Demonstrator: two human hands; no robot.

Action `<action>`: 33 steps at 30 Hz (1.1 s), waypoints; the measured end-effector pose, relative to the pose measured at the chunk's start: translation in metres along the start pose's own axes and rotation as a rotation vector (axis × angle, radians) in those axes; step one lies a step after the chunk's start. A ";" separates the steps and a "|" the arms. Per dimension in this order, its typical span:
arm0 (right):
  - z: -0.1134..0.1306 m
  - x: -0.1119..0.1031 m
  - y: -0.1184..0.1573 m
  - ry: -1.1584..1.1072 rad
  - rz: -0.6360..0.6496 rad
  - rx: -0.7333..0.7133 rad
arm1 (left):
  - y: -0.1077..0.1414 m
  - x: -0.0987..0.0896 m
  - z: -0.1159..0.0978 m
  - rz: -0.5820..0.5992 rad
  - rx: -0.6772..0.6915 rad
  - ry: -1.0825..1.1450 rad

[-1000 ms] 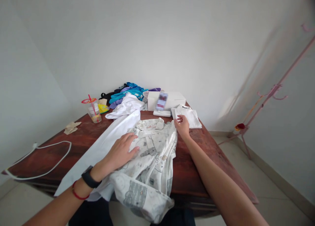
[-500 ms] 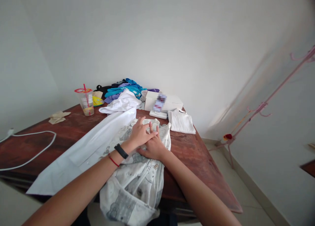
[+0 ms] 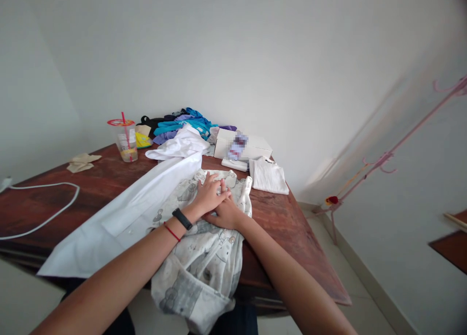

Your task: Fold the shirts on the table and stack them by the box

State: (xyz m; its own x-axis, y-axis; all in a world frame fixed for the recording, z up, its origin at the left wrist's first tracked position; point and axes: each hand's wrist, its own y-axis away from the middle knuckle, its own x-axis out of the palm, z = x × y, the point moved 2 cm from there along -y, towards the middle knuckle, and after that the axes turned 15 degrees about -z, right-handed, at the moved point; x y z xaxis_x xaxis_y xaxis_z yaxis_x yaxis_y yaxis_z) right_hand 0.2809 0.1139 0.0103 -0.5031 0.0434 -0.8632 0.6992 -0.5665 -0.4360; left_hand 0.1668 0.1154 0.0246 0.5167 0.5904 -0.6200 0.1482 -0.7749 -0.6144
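Note:
A pale garment with grey animal prints (image 3: 215, 257) lies on the brown table, its lower part hanging over the front edge. My left hand (image 3: 207, 196), with a black band at the wrist, rests open on the upper part of the garment, fingers spread. Beside and partly under it, my right hand (image 3: 226, 213) lies open on the same cloth, and the fingers of both hands overlap. A smooth white cloth (image 3: 120, 218) stretches diagonally to the left of the garment, partly beneath it.
At the back stand a clear cup (image 3: 127, 142) with a red straw, a pile of blue clothes (image 3: 189, 123) and a white box (image 3: 255, 146). A folded white shirt (image 3: 269, 176) lies right of centre; a white cable (image 3: 62, 209) curves at left. A pink rack (image 3: 401, 147) leans at right.
The view has shifted slightly. My left hand's fingers now lie lower and flatter over the right hand. Both hands stay on the printed garment.

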 end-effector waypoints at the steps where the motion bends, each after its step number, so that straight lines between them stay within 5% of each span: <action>1: 0.001 -0.002 -0.001 0.003 0.002 0.000 | 0.000 0.000 0.002 -0.032 -0.022 0.013; 6: 0.005 -0.005 -0.004 0.073 -0.062 0.067 | 0.001 -0.001 0.007 -0.155 -0.041 0.101; 23: -0.013 0.008 -0.002 0.048 0.029 0.090 | 0.009 0.011 -0.001 0.003 0.109 -0.027; 28: -0.009 0.000 -0.003 -0.006 0.044 0.085 | 0.008 0.005 0.006 0.003 0.013 0.053; 33: -0.004 -0.020 -0.005 -0.142 0.012 0.000 | 0.002 -0.006 0.015 0.018 -0.163 0.379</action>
State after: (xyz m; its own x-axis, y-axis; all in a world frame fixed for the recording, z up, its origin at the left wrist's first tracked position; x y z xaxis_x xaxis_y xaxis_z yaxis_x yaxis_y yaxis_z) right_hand 0.2899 0.1195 0.0289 -0.5616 -0.0804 -0.8235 0.7057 -0.5661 -0.4260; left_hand 0.1511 0.1136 0.0199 0.7901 0.4748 -0.3877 0.2522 -0.8282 -0.5005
